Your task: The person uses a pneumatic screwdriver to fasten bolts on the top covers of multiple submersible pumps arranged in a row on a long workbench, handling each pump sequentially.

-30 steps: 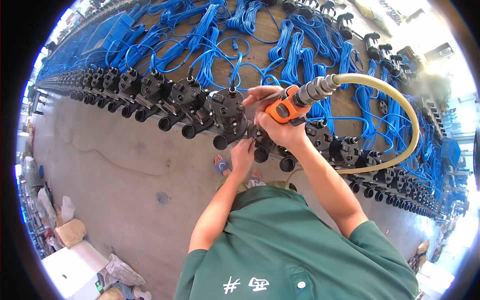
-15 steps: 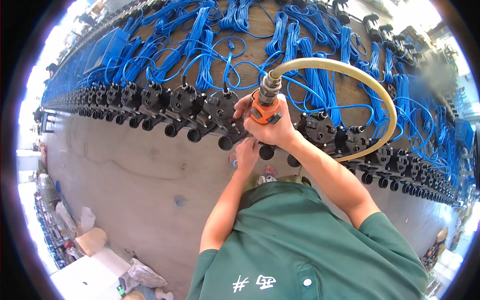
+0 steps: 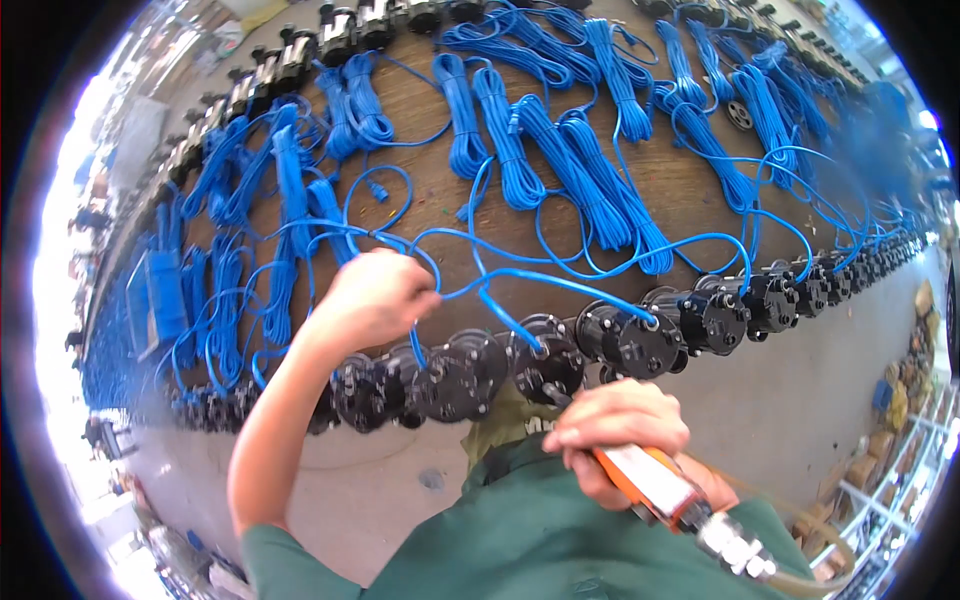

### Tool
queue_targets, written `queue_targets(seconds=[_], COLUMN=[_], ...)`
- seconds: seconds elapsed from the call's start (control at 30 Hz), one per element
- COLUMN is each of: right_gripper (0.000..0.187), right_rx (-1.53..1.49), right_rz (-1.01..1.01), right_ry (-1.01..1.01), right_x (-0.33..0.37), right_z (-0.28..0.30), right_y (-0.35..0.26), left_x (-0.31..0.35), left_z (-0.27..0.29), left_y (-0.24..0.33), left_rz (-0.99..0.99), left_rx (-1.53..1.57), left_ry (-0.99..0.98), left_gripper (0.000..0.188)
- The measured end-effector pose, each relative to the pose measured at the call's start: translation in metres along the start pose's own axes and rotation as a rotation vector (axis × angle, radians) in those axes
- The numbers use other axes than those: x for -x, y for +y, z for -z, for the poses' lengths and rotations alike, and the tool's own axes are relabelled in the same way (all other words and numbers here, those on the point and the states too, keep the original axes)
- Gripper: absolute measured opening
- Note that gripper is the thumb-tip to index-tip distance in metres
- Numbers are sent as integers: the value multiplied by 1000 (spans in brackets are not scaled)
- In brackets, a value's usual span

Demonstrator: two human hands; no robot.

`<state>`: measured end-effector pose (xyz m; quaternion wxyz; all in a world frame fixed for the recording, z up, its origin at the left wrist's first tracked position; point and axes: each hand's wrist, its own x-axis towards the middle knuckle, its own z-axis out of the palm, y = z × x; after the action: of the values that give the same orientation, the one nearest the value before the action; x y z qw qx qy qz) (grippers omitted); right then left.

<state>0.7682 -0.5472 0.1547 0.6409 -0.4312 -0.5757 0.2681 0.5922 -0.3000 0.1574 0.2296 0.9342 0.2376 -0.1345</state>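
Observation:
My right hand [image 3: 625, 425] is wrapped round an orange pneumatic driver [image 3: 650, 482], low and right of centre. The driver lies tilted, its metal hose fitting [image 3: 735, 545] toward my body and its dark tip by a black round motor-like unit [image 3: 546, 362]. My left hand [image 3: 380, 295] is over the table with its fingers curled, close to loose blue cable [image 3: 470, 238]; whatever the fingers may hold is hidden. Just beyond my hands, several of these black units stand in a row along the table's near edge, blue cables rising from their tops.
Bundled blue cables [image 3: 508, 140] lie across the brown table [image 3: 420, 190]. More black units [image 3: 375, 25] line its far side. A blue bin [image 3: 157, 300] stands at the left. The driver's pale yellow hose [image 3: 835, 570] curves at lower right. Boxes and a rack stand beyond the floor at right.
My right hand has brought the driver down and turned its hose end toward me. My left hand has gone from below the units' edge up over the table to the left. The view has shifted.

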Motion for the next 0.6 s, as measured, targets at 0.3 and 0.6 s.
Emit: queue_targets(seconds=[0.3, 0.6], right_gripper=[41, 27], right_rx=[296, 117], right_rz=[-301, -335], right_ry=[199, 661], right_x=[-10, -21], right_z=[-19, -26], right_y=[14, 7], left_x=[-183, -202], left_z=[-201, -208], left_y=[-27, -18], left_rz=[-767, -1071], left_rx=[343, 381], left_ry=[-269, -331], left_gripper=[17, 24])
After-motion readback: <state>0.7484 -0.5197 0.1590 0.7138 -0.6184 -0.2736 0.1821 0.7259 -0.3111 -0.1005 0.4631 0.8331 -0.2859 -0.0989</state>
